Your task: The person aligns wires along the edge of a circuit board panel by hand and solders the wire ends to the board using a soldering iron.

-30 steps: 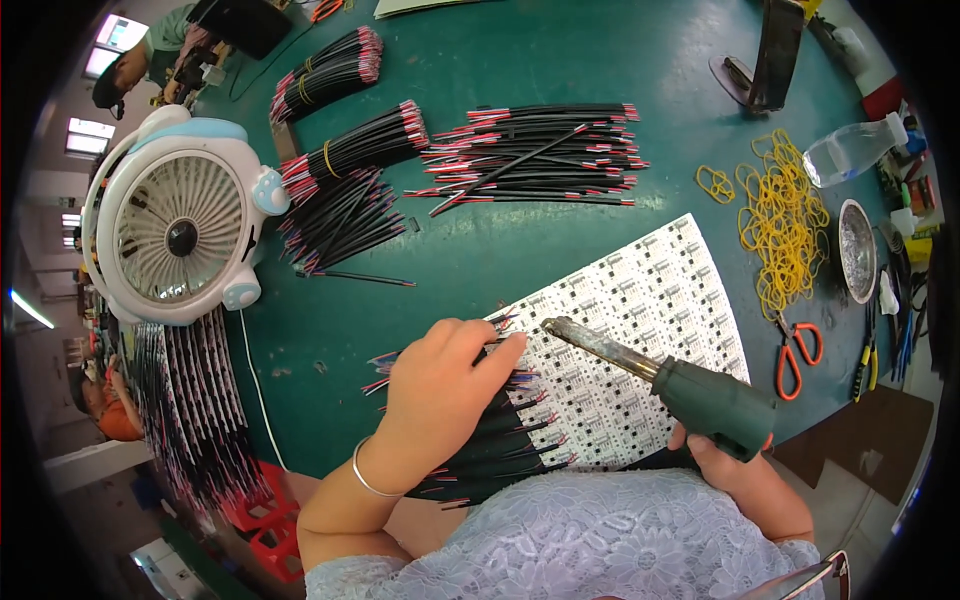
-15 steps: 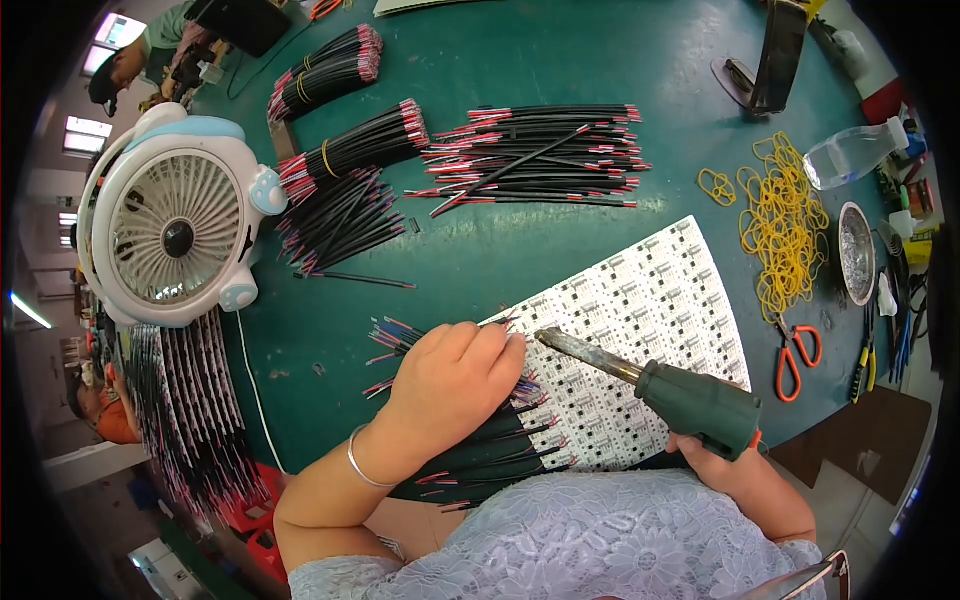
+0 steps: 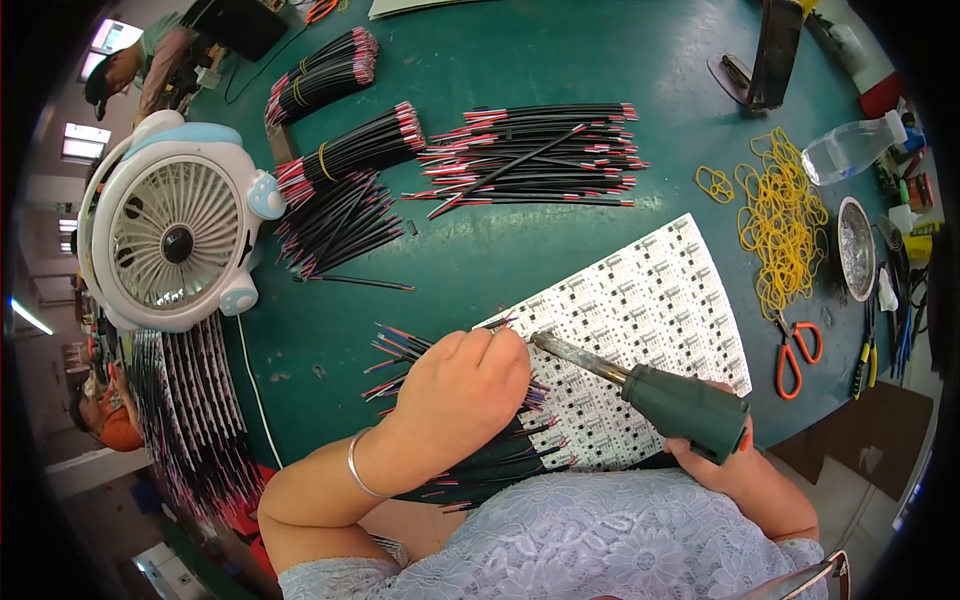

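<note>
My right hand (image 3: 708, 452) is wrapped round the dark green handle of a soldering iron (image 3: 665, 405). The iron's metal tip points left and rests at or just above the left edge of a white circuit board panel (image 3: 655, 300), close to my left fingertips. My left hand (image 3: 468, 385) is closed over that edge, pinching a wire (image 3: 497, 322) whose coloured end shows beyond the fingers; the fingertips themselves are mostly hidden. Loose black cables (image 3: 398, 350) with red and blue ends lie under and beside this hand. Several cables (image 3: 500, 450) run from the panel's lower left edge.
A white and blue fan (image 3: 170, 235) stands at left, with wired strips (image 3: 190, 400) below it. Cable bundles (image 3: 350, 150) and loose cables (image 3: 540, 160) lie farther back. At right are yellow rubber bands (image 3: 780, 225), orange-handled scissors (image 3: 790, 360), a metal bowl (image 3: 855, 250) and a bottle (image 3: 850, 150).
The soldering iron has shifted slightly left, its tip now nearer my left fingers. My left hand has moved a little and still pinches at the panel's edge.
</note>
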